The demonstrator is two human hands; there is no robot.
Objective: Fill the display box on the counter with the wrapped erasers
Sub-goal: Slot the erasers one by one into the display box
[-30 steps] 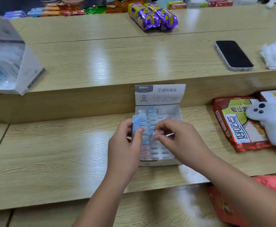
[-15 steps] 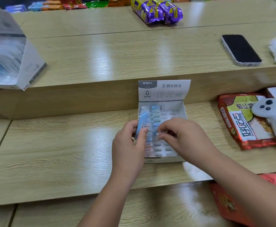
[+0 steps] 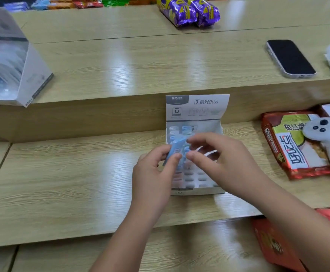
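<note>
Left hand pinches blue wrapped eraser over left side of display box on lower desk. Right hand beside it — fingers curled, closed on nothing I can make out. Two left columns partly filled; near slots bare. Advice: tilt eraser upright, align with next free slot — press down gently, steady box with right hand.
</note>
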